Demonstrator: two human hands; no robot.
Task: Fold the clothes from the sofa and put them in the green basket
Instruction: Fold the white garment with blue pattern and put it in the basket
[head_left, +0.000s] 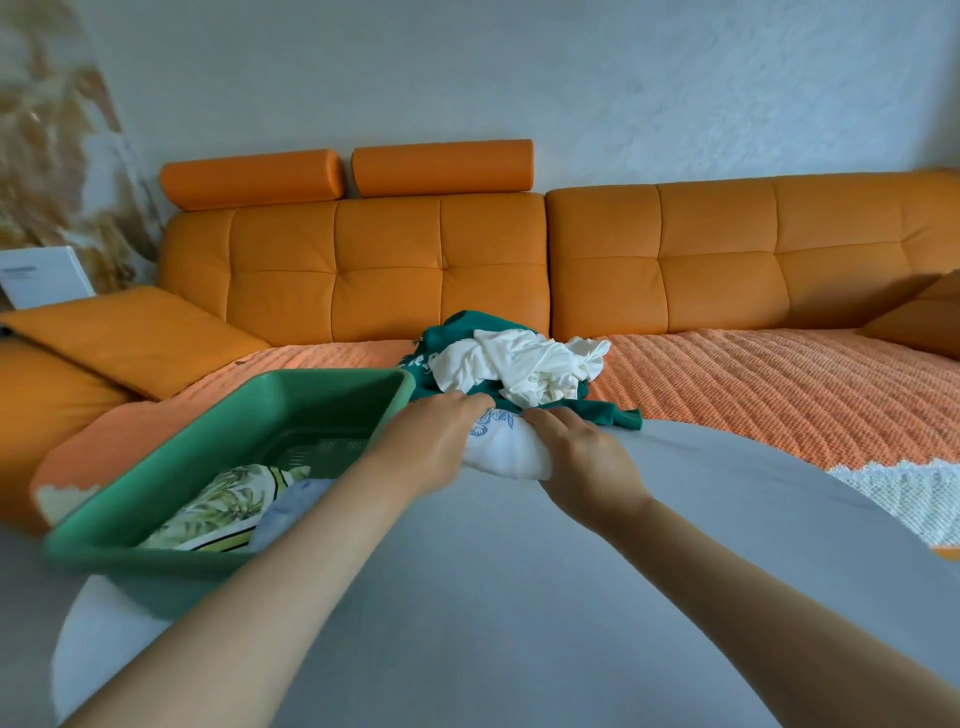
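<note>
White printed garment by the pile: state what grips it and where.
Both hands hold the white printed garment: left hand on its left edge, right hand on its right.

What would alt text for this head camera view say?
Both hands, left and right, grip a white printed garment at a grey table's far edge, beside a green basket holding folded clothes.

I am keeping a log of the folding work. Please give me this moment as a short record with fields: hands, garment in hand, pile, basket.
left hand: left hand grips the white printed garment at its left side
right hand: right hand grips the same garment at its right side
garment location: at the far edge of the grey table
pile: dark green garment and cream garment, crumpled on the sofa
basket: green basket holds a leaf-print item and a light blue item
</note>
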